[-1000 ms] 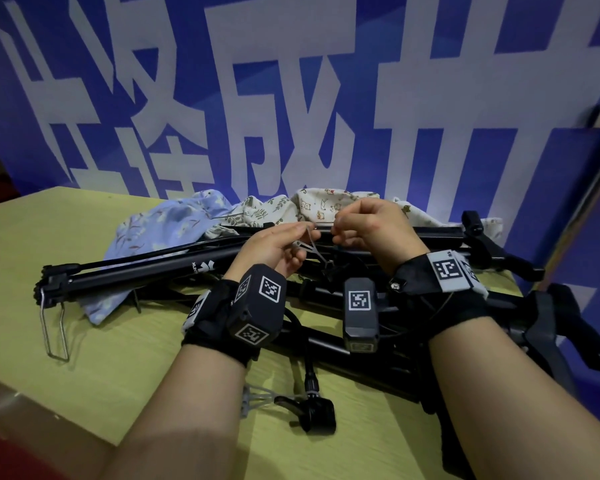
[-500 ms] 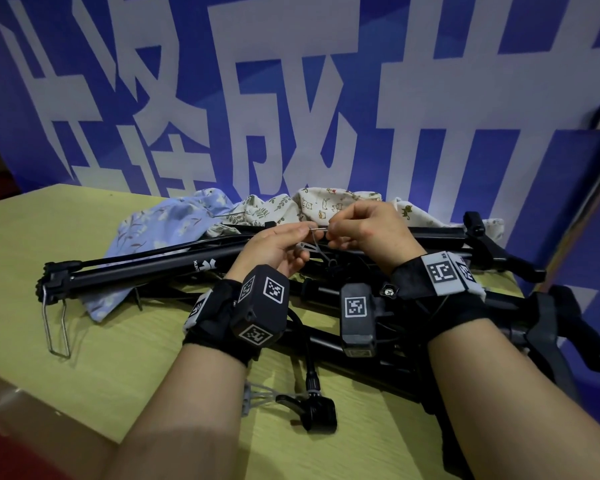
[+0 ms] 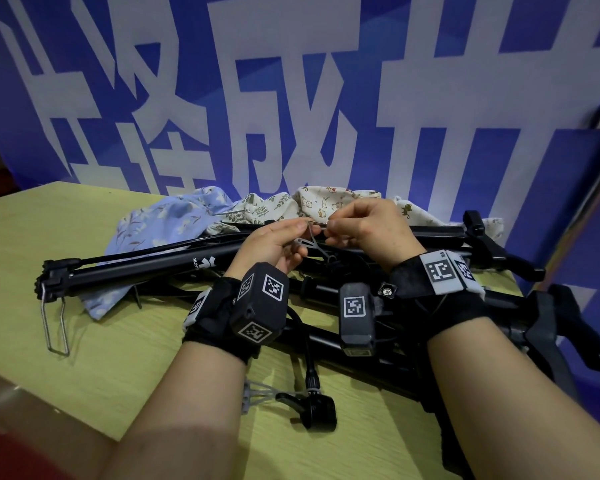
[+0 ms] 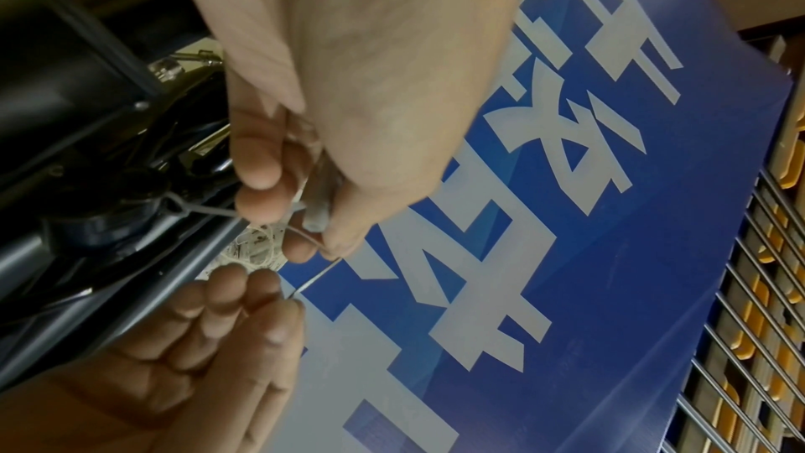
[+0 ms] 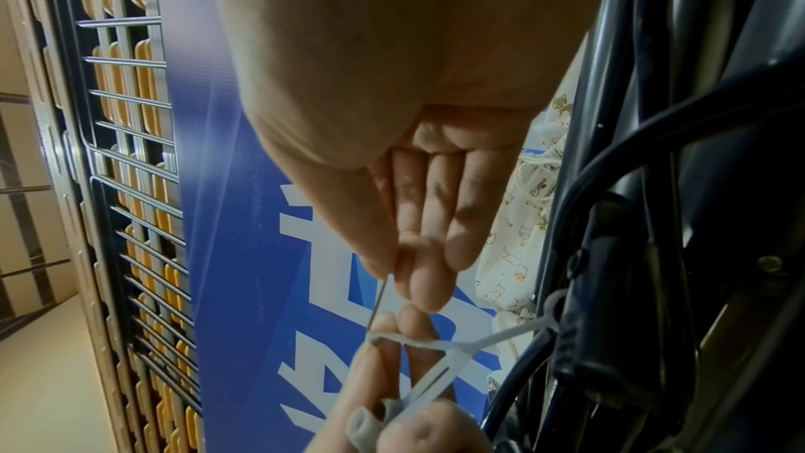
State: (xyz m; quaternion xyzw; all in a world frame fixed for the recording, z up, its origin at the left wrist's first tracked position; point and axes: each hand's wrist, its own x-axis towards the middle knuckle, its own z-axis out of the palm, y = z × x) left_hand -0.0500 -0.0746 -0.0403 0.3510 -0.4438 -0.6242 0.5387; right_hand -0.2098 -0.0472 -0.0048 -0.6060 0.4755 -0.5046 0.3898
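A thin white cable tie [image 3: 313,239] is looped round black cables on a folded black tripod [image 3: 136,268] that lies on the table. My left hand [image 3: 300,237] pinches the tie's head end [image 5: 435,347] between thumb and fingers. My right hand [image 3: 329,228] pinches the thin tail [image 4: 318,274], which runs straight between the two hands. The left wrist view shows the left hand [image 4: 318,236] above and the right hand [image 4: 279,295] below. In the right wrist view the right hand [image 5: 396,274] grips the tail just above the left hand [image 5: 392,329].
More black tripod legs and clamps [image 3: 551,327] are piled to the right. Blue floral cloth [image 3: 160,230] and cream patterned cloth [image 3: 326,202] lie behind them. A second white tie [image 3: 257,398] hangs off a knob near the yellow-green table's [image 3: 49,244] front edge. A blue banner [image 3: 291,98] stands behind.
Both hands stay over the tripod and keep pinching the tie. Only small finger shifts show.
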